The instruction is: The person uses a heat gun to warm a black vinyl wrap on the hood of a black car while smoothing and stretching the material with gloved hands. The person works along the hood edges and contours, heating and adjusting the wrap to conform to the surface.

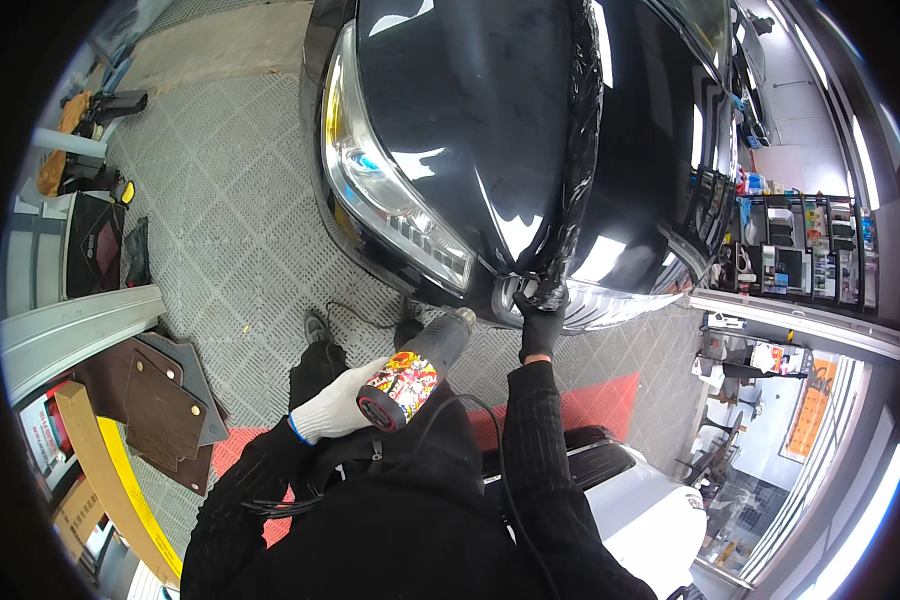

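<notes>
My left hand [335, 405], in a white knit glove, is wrapped round a heat gun [417, 375] with a bright patterned sticker. Its metal nozzle points up and right toward the car's front edge, below the headlight [385, 190]. A black glove covers my right hand [541, 322], raised to the nose of the black car's hood [460, 110]. Its fingers are closed on the lower end of a crumpled, glossy black film [578, 150], which runs up the hood as a bunched strip. The fingertips are partly hidden against the grille [620, 308].
A black cord [505, 470] hangs from the heat gun past my right arm. Behind me stands a white car [640, 510]. Shelves of supplies [810, 245] line the right side. Brown floor mats [165, 405] and a long cardboard box [115, 490] lie at the left.
</notes>
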The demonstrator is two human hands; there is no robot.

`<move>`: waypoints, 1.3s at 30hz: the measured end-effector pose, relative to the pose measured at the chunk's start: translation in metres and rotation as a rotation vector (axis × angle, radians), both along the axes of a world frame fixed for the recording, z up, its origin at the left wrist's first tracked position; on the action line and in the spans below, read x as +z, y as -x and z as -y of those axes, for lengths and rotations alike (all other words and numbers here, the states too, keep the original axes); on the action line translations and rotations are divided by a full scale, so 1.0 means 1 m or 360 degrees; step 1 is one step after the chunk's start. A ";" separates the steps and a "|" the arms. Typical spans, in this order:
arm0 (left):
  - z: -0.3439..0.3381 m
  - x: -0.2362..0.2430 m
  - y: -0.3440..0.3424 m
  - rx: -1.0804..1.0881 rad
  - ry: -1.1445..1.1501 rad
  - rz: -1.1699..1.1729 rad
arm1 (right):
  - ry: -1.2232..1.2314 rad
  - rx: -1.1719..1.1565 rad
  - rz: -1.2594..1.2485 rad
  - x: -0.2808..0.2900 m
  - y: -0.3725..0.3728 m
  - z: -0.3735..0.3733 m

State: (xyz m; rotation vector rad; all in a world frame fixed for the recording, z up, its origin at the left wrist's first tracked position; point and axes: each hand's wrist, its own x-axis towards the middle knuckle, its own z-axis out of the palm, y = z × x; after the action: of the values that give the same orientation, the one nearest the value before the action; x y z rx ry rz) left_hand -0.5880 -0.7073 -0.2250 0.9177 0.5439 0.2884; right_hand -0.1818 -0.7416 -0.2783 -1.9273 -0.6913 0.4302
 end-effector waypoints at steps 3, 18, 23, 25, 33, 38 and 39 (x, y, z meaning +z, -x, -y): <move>-0.004 0.000 0.000 -0.0085 -0.0119 -0.0163 | -0.0250 -0.0010 -0.0106 -0.014 -0.005 0.004; -0.005 0.007 0.000 -0.0041 0.0009 -0.0033 | -0.0523 -0.0536 -0.0770 0.008 0.012 -0.035; -0.002 0.005 0.000 -0.0027 -0.0070 -0.0064 | -0.0407 -0.0325 -0.0679 0.012 0.008 -0.021; 0.000 0.005 0.000 0.0016 -0.0002 -0.0121 | -0.0258 -0.0235 -0.0412 0.010 0.008 -0.019; 0.001 0.001 0.000 0.0049 0.0046 -0.0074 | 0.0002 -0.0247 0.0413 0.000 0.010 -0.027; 0.003 -0.002 -0.003 0.0076 0.0026 -0.0086 | 0.0062 -0.0336 0.0229 -0.003 0.005 -0.032; 0.004 -0.002 -0.004 0.0068 0.0003 -0.0082 | 0.0003 -0.0303 0.0182 -0.004 0.004 -0.032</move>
State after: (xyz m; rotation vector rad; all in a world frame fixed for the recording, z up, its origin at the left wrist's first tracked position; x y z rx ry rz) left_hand -0.5842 -0.7111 -0.2269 0.9146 0.6117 0.3038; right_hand -0.1857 -0.7095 -0.2821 -2.0097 -0.5733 0.2034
